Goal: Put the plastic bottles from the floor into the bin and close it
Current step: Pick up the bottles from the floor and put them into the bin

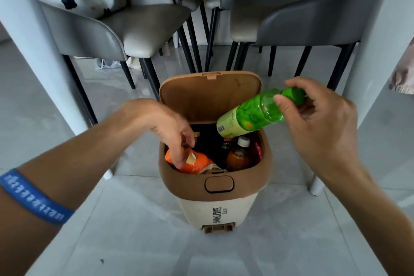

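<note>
The left hand [170, 132] grips an orange bottle [197, 162] inside the open bin [215, 184]; at two o'clock, the right hand [322, 119] clasps a green bottle [253, 114] by its neck.

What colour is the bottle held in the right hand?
Green, with a green cap and a pale label; the bottle shows clearly in the head view, held by the right hand.

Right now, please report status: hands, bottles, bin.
Left hand gripping orange bottle inside bin. Right hand holding green bottle over opening. Lid up, bin crowded.
</note>
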`<state>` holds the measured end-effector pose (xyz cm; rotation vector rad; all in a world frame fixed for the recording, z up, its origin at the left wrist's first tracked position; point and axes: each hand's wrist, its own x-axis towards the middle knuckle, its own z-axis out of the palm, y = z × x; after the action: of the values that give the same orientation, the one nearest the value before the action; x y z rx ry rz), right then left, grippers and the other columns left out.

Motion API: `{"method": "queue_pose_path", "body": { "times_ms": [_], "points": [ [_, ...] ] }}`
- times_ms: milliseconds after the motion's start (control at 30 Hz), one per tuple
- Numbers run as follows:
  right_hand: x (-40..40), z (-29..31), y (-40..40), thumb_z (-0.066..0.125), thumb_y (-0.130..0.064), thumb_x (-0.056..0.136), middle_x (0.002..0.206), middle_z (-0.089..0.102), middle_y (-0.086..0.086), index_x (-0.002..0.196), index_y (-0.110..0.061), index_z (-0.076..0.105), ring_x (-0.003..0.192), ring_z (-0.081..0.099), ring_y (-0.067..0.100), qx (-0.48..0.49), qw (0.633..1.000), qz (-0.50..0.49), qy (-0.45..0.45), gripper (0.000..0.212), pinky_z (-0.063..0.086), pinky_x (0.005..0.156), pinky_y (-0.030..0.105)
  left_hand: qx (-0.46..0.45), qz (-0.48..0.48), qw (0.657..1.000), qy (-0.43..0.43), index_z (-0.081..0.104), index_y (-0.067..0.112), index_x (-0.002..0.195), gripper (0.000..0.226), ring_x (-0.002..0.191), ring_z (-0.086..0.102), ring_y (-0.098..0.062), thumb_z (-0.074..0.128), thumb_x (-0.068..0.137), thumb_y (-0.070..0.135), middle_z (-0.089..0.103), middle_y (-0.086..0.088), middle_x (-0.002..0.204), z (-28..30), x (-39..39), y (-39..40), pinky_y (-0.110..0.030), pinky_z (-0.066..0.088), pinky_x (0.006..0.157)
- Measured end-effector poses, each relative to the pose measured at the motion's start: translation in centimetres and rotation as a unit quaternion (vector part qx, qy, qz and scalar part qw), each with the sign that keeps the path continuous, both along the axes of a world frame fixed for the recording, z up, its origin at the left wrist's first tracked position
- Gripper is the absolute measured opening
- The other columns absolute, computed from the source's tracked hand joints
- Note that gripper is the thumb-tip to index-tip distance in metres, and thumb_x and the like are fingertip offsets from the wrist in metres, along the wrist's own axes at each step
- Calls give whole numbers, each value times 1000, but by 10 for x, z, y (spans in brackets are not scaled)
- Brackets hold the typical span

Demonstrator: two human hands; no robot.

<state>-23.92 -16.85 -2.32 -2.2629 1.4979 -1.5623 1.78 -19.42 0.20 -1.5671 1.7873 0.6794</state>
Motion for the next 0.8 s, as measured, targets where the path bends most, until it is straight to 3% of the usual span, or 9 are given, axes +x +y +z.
{"method": "queue_pose_path", "body": {
  "times_ms": [100, 167, 233, 300, 333, 433, 567, 667, 800],
  "points": [
    [6, -6, 2, 67, -26, 92, 93, 72, 7, 115, -10, 67, 75, 61, 15, 4, 1000, 10, 22, 28, 54, 65, 30, -35, -18, 999, -5, 53, 28, 137, 65, 112, 59, -21, 79, 78, 23, 58, 0, 130, -6, 2, 3, -32, 52, 87],
    [6, -8, 4, 67, -26, 92, 94, 72, 7, 115, -10, 67, 76, 62, 16, 5, 1000, 15, 25, 28, 55, 65, 31, -117, 9, 985, 125, 61, 28, 125, 51, 99, 68, -21, 78, 79, 18, 69, -4, 116, -16, 6, -2, -36, 58, 83],
    [2, -4, 6, 66, -29, 92, 96, 72, 5, 115, -12, 67, 76, 62, 15, 9, 1000, 6, 6, 29, 53, 67, 29, -164, 102, 925, 328, 65, 27, 116, 42, 88, 72, -16, 79, 80, 11, 77, -6, 101, -12, 6, -5, -32, 58, 80],
    [-4, 6, 6, 65, -31, 93, 96, 72, 4, 116, -13, 67, 74, 61, 14, 7, 1000, -15, -18, 30, 49, 68, 25, -167, 179, 857, 453, 65, 20, 120, 40, 90, 73, -13, 76, 84, 7, 79, -4, 99, -7, -2, -10, -25, 58, 81],
    [-7, 12, 6, 64, -32, 93, 95, 72, 4, 116, -14, 67, 73, 61, 14, -2, 999, -26, -24, 30, 47, 68, 23, -198, 180, 851, 452, 66, 18, 120, 36, 91, 73, -12, 75, 86, 9, 79, -3, 100, -8, -9, -13, -22, 57, 81],
    [-10, 26, 8, 61, -34, 96, 96, 71, 7, 115, -12, 66, 77, 63, 20, -47, 998, -39, -25, 30, 51, 68, 30, -319, 99, 899, 282, 73, 20, 108, 19, 93, 68, -14, 65, 91, 19, 75, 2, 103, -28, -24, -22, -24, 53, 79],
    [-7, 42, 22, 59, -31, 98, 94, 69, 13, 113, -5, 67, 77, 62, 26, -125, 991, -40, -12, 31, 50, 68, 35, -212, 23, 973, 91, 66, 18, 118, 30, 100, 61, -25, 52, 92, 19, 68, -5, 118, -73, -25, -22, -33, 49, 82],
    [-6, 54, 30, 57, -33, 99, 96, 64, 7, 114, -5, 66, 81, 59, 22, -161, 987, -20, -1, 33, 51, 70, 38, -138, 9, 990, 4, 59, 17, 131, 38, 96, 56, -23, 47, 95, 24, 64, -8, 124, -79, -31, -16, -31, 43, 78],
    [-11, 66, 32, 50, -50, 98, 109, 59, -7, 118, -41, 51, 96, 63, 19, -136, 990, 17, -29, 21, 53, 86, 42, -97, 16, 995, 1, 59, 20, 126, 45, 90, 63, -20, 59, 82, 29, 64, 0, 106, -55, -20, -21, -29, 48, 61]
  ]
}}
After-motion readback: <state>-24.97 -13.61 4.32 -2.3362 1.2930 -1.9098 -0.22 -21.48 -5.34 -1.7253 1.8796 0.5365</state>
